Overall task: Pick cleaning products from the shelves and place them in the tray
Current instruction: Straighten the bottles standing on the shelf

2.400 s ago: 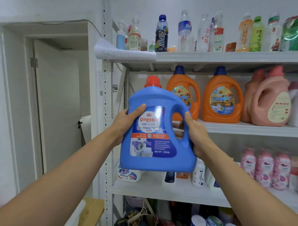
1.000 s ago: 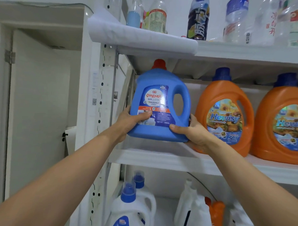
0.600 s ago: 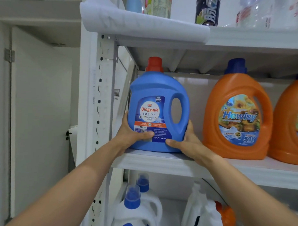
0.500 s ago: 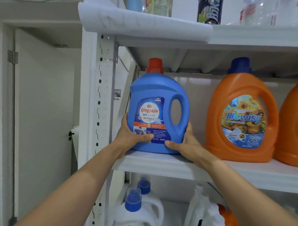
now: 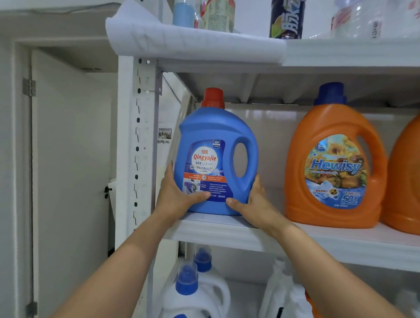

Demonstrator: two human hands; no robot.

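There's the blue detergent jug [image 5: 215,135], upright at the left end of the shelf [image 5: 230,228], an orange jug [image 5: 332,159] beside it. The left grip [image 5: 176,199] and right grip [image 5: 254,203] clamp its lower sides, thumbs across the front.

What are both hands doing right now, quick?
Left hand: closed on the blue detergent bottle, low on its left side.
Right hand: closed on the same bottle, low on its right side.

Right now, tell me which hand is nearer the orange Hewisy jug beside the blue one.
Right. The right hand holds the blue jug at its lower right corner, on the side facing the orange jug; the left hand holds its left side, farther away.
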